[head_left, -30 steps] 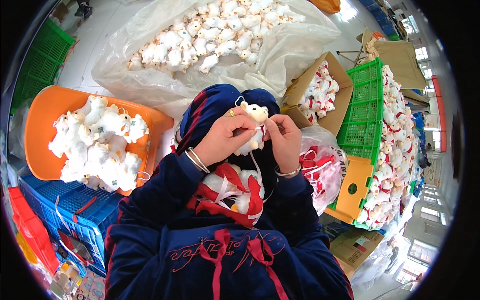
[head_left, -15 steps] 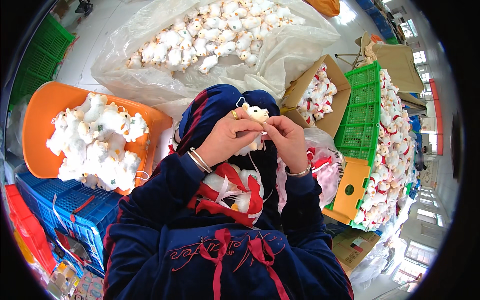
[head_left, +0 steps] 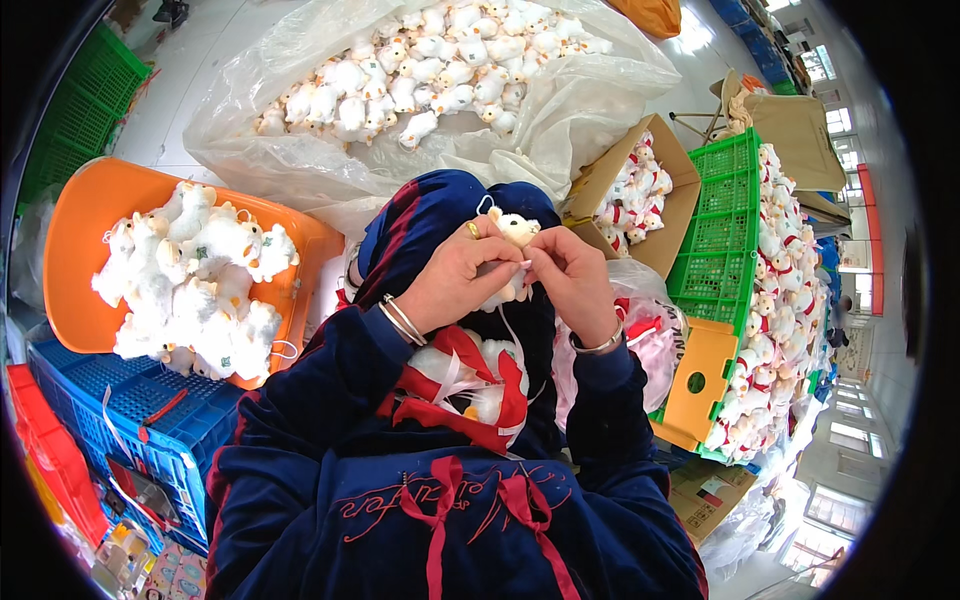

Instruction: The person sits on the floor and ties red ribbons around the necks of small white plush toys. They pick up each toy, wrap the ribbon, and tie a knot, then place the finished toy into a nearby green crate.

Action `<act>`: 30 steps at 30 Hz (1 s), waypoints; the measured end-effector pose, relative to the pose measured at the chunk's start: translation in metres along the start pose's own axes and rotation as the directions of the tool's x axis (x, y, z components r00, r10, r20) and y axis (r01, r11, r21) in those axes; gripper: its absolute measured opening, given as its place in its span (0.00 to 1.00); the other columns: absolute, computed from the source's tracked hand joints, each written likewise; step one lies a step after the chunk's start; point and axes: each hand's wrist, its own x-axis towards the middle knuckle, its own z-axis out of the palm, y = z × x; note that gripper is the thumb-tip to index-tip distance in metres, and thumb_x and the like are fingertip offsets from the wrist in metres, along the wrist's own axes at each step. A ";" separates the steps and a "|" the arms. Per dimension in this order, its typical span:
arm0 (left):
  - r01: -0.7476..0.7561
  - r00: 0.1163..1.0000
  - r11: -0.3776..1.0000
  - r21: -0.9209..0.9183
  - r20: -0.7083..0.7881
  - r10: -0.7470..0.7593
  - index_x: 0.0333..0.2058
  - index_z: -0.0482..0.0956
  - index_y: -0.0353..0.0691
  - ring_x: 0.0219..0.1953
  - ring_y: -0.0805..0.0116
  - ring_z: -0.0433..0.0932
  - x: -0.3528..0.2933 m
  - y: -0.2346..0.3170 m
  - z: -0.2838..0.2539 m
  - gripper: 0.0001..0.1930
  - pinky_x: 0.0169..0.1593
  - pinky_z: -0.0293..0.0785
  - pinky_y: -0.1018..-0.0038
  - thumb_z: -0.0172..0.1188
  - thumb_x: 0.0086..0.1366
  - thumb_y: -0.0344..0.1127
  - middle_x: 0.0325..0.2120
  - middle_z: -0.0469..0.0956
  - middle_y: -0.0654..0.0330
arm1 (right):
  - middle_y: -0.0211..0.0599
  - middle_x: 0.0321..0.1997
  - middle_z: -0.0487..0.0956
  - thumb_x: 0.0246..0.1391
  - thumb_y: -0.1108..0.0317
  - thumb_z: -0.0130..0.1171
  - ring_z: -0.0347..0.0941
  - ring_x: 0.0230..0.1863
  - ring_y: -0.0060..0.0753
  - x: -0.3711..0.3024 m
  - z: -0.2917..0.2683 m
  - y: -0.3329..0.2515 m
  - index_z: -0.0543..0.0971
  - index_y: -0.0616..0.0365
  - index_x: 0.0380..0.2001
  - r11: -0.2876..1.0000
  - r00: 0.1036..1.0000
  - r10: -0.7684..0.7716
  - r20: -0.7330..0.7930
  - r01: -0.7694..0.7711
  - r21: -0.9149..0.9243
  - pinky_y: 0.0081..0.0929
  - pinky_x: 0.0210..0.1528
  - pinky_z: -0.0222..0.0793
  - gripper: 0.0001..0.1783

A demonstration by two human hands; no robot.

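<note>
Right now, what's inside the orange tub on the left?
The orange tub holds a heap of small white plush toys, some with green tags. The tub's floor under the heap is covered, so anything beneath can't be seen.

A toy-making workshop

You sit in a big work hall full of small white plush toys: a heap on a clear plastic sheet, more in an orange tub, a cardboard box and a green crate. Blue crates stand by you, and tall windows line one wall.
</note>
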 end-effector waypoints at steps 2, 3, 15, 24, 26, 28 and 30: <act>0.000 1.000 1.000 -0.018 -0.005 0.000 0.40 0.85 0.38 0.45 0.61 0.75 0.000 -0.002 0.000 0.06 0.52 0.72 0.70 0.66 0.66 0.29 0.38 0.76 0.59 | 0.30 0.27 0.80 0.66 0.74 0.59 0.77 0.27 0.17 0.000 0.003 0.001 0.79 0.66 0.37 1.000 0.998 -0.012 -0.055 0.010 -0.025 0.20 0.31 0.73 0.05; -0.001 1.000 1.000 -0.028 -0.008 0.001 0.40 0.85 0.39 0.46 0.58 0.75 0.001 -0.002 0.000 0.05 0.54 0.72 0.68 0.66 0.65 0.30 0.37 0.77 0.59 | 0.30 0.27 0.80 0.66 0.74 0.59 0.76 0.26 0.17 0.000 0.006 0.004 0.79 0.66 0.36 0.999 0.995 -0.015 -0.096 0.012 -0.032 0.20 0.30 0.73 0.05; -0.014 0.998 0.999 0.035 0.057 0.012 0.39 0.86 0.38 0.45 0.63 0.75 0.002 0.003 -0.005 0.05 0.50 0.72 0.71 0.67 0.65 0.27 0.38 0.74 0.60 | 0.39 0.21 0.78 0.66 0.69 0.57 0.76 0.23 0.33 0.001 0.002 -0.021 0.78 0.61 0.38 0.976 0.999 0.046 0.008 -0.043 -0.214 0.31 0.29 0.71 0.06; 0.029 0.999 0.998 0.053 -0.022 -0.028 0.39 0.85 0.36 0.41 0.59 0.77 0.003 0.005 -0.001 0.05 0.48 0.74 0.70 0.67 0.65 0.28 0.38 0.74 0.57 | 0.49 0.30 0.79 0.66 0.70 0.58 0.76 0.31 0.55 -0.003 0.014 -0.029 0.78 0.60 0.39 0.850 0.983 -0.174 0.056 0.179 -0.496 0.37 0.35 0.73 0.05; 0.032 0.999 0.999 0.039 -0.013 -0.032 0.39 0.85 0.36 0.40 0.58 0.78 0.005 0.004 -0.003 0.05 0.48 0.74 0.69 0.66 0.66 0.29 0.37 0.75 0.56 | 0.44 0.31 0.79 0.65 0.72 0.60 0.77 0.31 0.44 0.000 0.007 -0.014 0.78 0.61 0.38 0.912 0.980 -0.185 0.078 0.201 -0.356 0.32 0.35 0.73 0.04; 0.032 0.999 0.999 0.040 0.020 -0.033 0.39 0.85 0.36 0.39 0.58 0.78 0.008 0.003 -0.007 0.05 0.47 0.74 0.69 0.64 0.68 0.30 0.36 0.76 0.55 | 0.39 0.30 0.78 0.63 0.74 0.62 0.76 0.30 0.32 0.002 -0.005 -0.001 0.79 0.62 0.38 0.970 0.984 -0.128 0.121 0.149 -0.189 0.28 0.36 0.72 0.04; 0.026 0.997 0.998 0.056 0.077 -0.030 0.39 0.85 0.36 0.40 0.58 0.77 0.010 0.003 -0.011 0.06 0.47 0.74 0.68 0.63 0.69 0.32 0.35 0.77 0.55 | 0.32 0.31 0.78 0.61 0.76 0.65 0.73 0.32 0.22 0.001 -0.010 0.006 0.80 0.63 0.37 0.980 0.977 -0.153 0.148 0.170 -0.107 0.22 0.38 0.71 0.04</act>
